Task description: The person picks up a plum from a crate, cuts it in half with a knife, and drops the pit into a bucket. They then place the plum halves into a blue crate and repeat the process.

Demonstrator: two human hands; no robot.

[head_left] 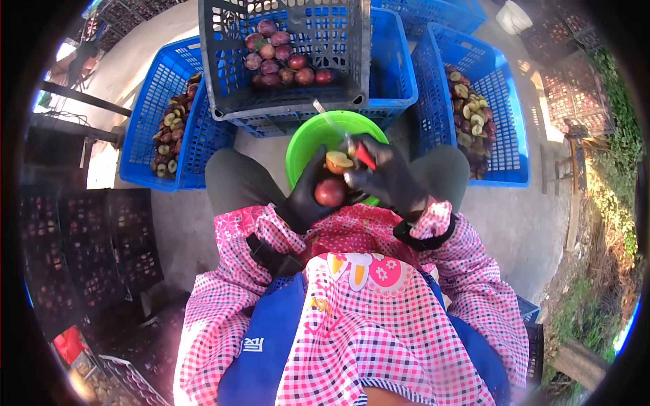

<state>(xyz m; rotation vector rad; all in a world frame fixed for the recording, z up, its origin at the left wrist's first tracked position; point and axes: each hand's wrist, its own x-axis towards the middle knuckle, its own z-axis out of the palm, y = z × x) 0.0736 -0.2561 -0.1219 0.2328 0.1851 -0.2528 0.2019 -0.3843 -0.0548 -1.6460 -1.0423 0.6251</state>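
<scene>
A cut plum (338, 163) sat above the bowl (305, 139).
Your left hand (306, 192) cradled a whole plum (330, 193) in its grip, the cut plum between both hands; your right hand's (393, 178) grip was closed around the knife (364, 155). Both plums seemed light and fairly firm — the exposed flesh probably slick and easily bruised — so the skin sides, away from the blade, offered surer hold.

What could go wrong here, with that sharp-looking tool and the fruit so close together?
The right hand holds a red-handled tool close to the left hand; a slip might catch its gloved fingers. The round fruit and the cut fruit are crowded together, so one could roll loose, perhaps into the green basin or onto the lap.
</scene>
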